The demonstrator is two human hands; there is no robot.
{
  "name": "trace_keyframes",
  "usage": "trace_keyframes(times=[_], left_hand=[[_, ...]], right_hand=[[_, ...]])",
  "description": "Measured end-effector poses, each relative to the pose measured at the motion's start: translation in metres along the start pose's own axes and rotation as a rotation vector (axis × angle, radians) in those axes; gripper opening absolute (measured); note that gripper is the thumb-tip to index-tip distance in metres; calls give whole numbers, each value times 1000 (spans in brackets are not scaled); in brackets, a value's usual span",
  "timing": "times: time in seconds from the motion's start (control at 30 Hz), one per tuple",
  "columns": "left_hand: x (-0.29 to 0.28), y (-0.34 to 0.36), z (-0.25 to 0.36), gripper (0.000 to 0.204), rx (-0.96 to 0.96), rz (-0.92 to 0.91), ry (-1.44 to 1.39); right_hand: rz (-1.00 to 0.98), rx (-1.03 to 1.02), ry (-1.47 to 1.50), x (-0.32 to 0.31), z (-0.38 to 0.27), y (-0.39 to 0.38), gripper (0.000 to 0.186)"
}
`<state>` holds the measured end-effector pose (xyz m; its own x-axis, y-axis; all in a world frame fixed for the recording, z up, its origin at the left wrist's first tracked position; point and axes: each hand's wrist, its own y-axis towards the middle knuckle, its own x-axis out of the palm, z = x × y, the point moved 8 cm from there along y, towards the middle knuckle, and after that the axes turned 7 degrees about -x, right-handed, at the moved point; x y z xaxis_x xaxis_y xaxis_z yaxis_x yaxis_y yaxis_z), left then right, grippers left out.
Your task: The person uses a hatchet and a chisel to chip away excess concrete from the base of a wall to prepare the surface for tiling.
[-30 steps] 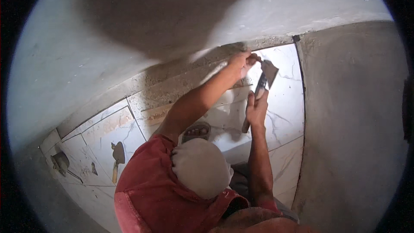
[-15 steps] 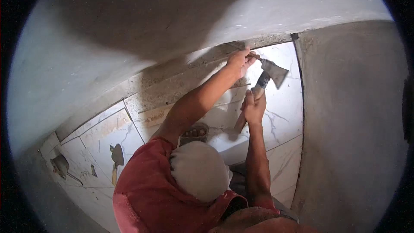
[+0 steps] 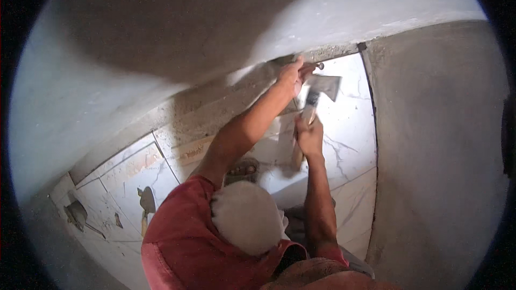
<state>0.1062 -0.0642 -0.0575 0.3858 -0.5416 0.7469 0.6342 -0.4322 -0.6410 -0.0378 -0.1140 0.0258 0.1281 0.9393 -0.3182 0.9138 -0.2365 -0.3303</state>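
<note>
My left hand (image 3: 292,79) is closed around a rusty metal chisel (image 3: 320,66), whose round head points right; its tip is hidden. This hand is at the rough strip where the tiles end below the wall. In my right hand (image 3: 310,137) is a hatchet (image 3: 324,85) with a wooden handle, its metal head blurred by motion. The hatchet's head is just below the chisel's head and does not visibly touch it. Beneath both hands lie white veined tiles (image 3: 349,118).
A plastered wall (image 3: 365,5) runs along the far side, a grey rendered wall (image 3: 435,145) along the right. A wooden-handled trowel (image 3: 147,200) and another trowel (image 3: 78,214) lie on tiles at the left. A foot in a sandal (image 3: 243,171) is below my left arm.
The hatchet has swung left and slightly upward with my right hand, away from the right wall. My left hand has shifted slightly left, and the chisel's round head now shows.
</note>
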Motion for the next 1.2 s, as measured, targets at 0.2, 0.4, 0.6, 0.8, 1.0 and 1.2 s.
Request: trace_keyframes(times=[0.2,0.4,0.6,0.8,1.0,1.2], left_hand=[[-19,-8,-15,18,-15,15,54],[-55,-43,-35,19,-101,-43,165],[-47,-43,-20,22,-72,-23,257],[-38,-39,-4,17,-27,-40,273],[-26,-29,0,11,-5,-13,180],[-26,-29,-7,12,-26,-8,159]], right_hand=[[389,-285,62,-81,-66,-36,27],[625,-403,438,-122,-120,-59,35],[388,-172,569,-69,-49,-70,43],[393,-179,269,-83,-51,-78,40],[553,-810,558,-115,-96,-97,28],[172,44,-155,-2,27,-26,25]])
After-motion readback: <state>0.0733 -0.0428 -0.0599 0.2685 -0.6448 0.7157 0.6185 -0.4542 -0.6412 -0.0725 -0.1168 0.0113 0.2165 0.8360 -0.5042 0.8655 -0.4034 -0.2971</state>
